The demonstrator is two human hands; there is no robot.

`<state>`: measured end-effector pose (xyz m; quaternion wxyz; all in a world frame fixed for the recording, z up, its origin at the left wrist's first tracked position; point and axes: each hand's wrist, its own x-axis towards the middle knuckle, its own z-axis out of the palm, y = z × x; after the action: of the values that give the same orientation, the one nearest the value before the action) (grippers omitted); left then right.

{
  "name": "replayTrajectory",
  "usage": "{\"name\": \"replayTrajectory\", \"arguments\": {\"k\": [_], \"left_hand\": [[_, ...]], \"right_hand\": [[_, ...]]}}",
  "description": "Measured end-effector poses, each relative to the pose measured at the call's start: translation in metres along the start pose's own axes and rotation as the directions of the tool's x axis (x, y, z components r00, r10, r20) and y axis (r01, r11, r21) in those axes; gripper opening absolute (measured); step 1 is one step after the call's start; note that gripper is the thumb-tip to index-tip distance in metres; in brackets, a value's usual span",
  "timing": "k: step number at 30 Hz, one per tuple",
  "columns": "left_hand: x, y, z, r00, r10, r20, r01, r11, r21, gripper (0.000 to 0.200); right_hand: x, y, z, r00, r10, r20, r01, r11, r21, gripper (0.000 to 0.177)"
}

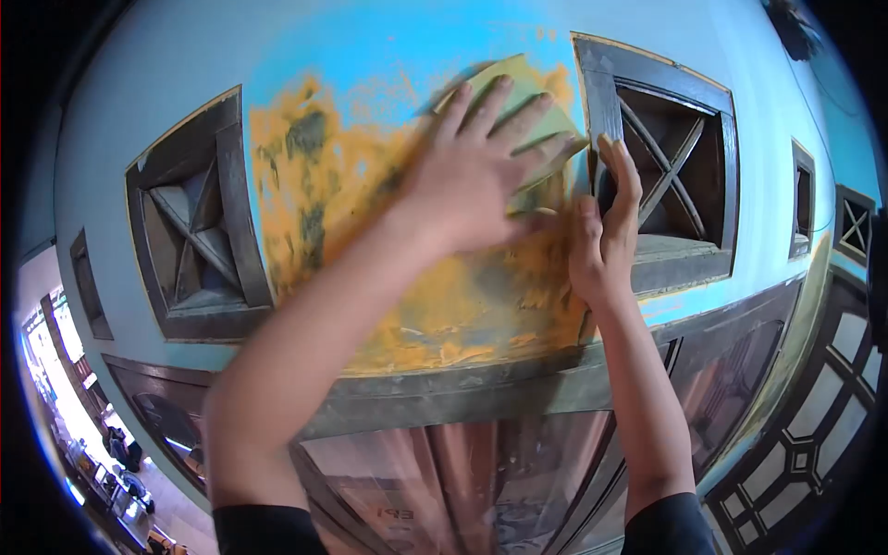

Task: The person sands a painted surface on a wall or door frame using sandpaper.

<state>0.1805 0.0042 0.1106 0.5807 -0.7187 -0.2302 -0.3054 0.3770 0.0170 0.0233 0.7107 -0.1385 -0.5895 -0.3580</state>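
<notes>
A yellowish-green sheet (529, 116) lies against a wall patch (305, 185) of orange, grey and blue paint. My left hand (476, 162) presses flat on the sheet with its fingers spread, slightly blurred. The sheet's lower part shows between and beside the fingers. To the right, my right hand (609, 217) rests at the left edge of a dark wooden vent frame (606, 111), thumb and fingers apart, with nothing seen in it.
Another dark vent frame with crossed slats (199, 222) is at the left. Below the patch run a wooden ledge (462, 393) and glass panes with pinkish curtains (453, 472). A patterned door or grille (800, 444) stands at the right. Bright openings and cluttered objects appear at lower left.
</notes>
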Motion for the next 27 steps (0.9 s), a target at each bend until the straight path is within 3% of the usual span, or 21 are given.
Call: {"name": "replayTrajectory", "arguments": {"k": [1, 3, 5, 8, 9, 13, 15, 18, 21, 23, 25, 27], "left_hand": [[-0.004, -0.012, -0.005, 0.999, 0.046, 0.020, -0.045, 0.999, -0.022, 0.080], [-0.007, -0.062, -0.017, 0.995, -0.087, -0.051, 0.095, 0.982, 0.166, 0.078], [-0.017, -0.133, -0.006, 0.944, -0.207, -0.258, 0.267, 0.937, 0.224, 0.077], [-0.030, -0.165, 0.006, 0.884, -0.306, -0.353, 0.410, 0.870, 0.274, 0.075], [-0.029, -0.151, 0.007, 0.885, -0.299, -0.357, 0.407, 0.869, 0.282, 0.075], [-0.037, -0.031, -0.006, 0.972, -0.224, -0.076, 0.230, 0.969, 0.089, 0.078], [-0.067, 0.021, -0.003, 0.990, -0.023, 0.137, 0.031, 0.998, -0.056, 0.077], [-0.121, 0.051, -0.001, 0.948, 0.244, 0.205, -0.190, 0.949, -0.250, 0.079], [-0.107, -0.012, -0.013, 0.983, 0.102, 0.151, -0.086, 0.990, -0.108, 0.079], [-0.084, -0.077, -0.020, 0.997, -0.079, -0.009, 0.079, 0.981, 0.178, 0.078], [-0.079, -0.151, -0.012, 0.952, -0.149, -0.267, 0.204, 0.960, 0.192, 0.068], [-0.087, -0.142, -0.008, 0.937, -0.227, -0.267, 0.283, 0.939, 0.197, 0.067]], "right_hand": [[0.000, -0.001, -0.001, 1.000, -0.018, 0.011, 0.018, 1.000, -0.013, 0.058], [0.000, 0.000, -0.001, 0.999, -0.040, 0.018, 0.040, 0.999, 0.001, 0.060], [0.001, -0.003, -0.002, 0.998, -0.023, 0.063, 0.026, 0.999, -0.040, 0.060], [0.004, -0.007, -0.005, 0.995, -0.016, 0.103, 0.025, 0.996, -0.086, 0.062], [0.004, -0.007, -0.006, 0.993, -0.017, 0.117, 0.030, 0.994, -0.105, 0.062], [0.005, -0.009, -0.005, 0.993, 0.004, 0.116, 0.009, 0.994, -0.108, 0.061], [0.005, -0.009, -0.003, 0.997, -0.009, 0.082, 0.015, 0.997, -0.077, 0.059], [0.003, -0.007, -0.002, 0.997, -0.024, 0.073, 0.030, 0.996, -0.086, 0.057], [0.003, -0.006, -0.001, 0.996, -0.026, 0.081, 0.033, 0.996, -0.086, 0.056], [0.003, -0.007, 0.000, 0.996, -0.001, 0.085, 0.008, 0.996, -0.085, 0.055], [0.003, -0.008, 0.000, 0.996, 0.001, 0.093, 0.008, 0.995, -0.095, 0.055], [0.003, -0.006, 0.000, 0.996, -0.022, 0.091, 0.032, 0.993, -0.116, 0.054]]}}
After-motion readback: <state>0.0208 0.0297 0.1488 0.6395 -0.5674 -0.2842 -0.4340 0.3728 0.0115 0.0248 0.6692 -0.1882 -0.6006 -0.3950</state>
